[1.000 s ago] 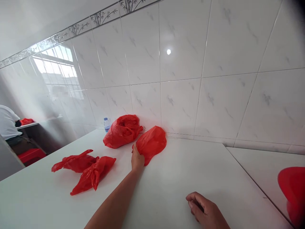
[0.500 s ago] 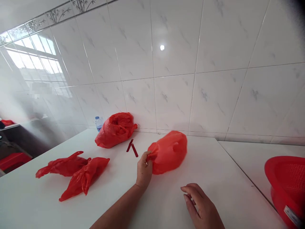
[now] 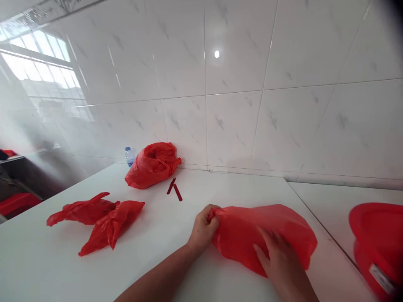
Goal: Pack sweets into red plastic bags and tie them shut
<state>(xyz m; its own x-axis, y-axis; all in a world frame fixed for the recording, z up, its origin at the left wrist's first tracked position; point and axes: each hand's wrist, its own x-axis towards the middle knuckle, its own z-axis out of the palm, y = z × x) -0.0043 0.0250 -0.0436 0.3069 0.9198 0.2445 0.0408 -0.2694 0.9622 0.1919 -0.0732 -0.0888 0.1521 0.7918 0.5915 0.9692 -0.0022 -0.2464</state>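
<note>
A red plastic bag lies spread on the white table in front of me. My left hand is closed on the bag's left end, pinching the bunched plastic. Flat on top of the bag rests my right hand, fingers stretched out and pressing the plastic down.
Two crumpled red bags lie at the left. A fuller red bag sits by the tiled wall with a small water bottle beside it. Two small red strips lie near it. A red basket stands at the right edge.
My left hand has pulled the red bag from the wall toward me, uncovering the two red strips. My right hand has moved from the bare table onto the bag.
</note>
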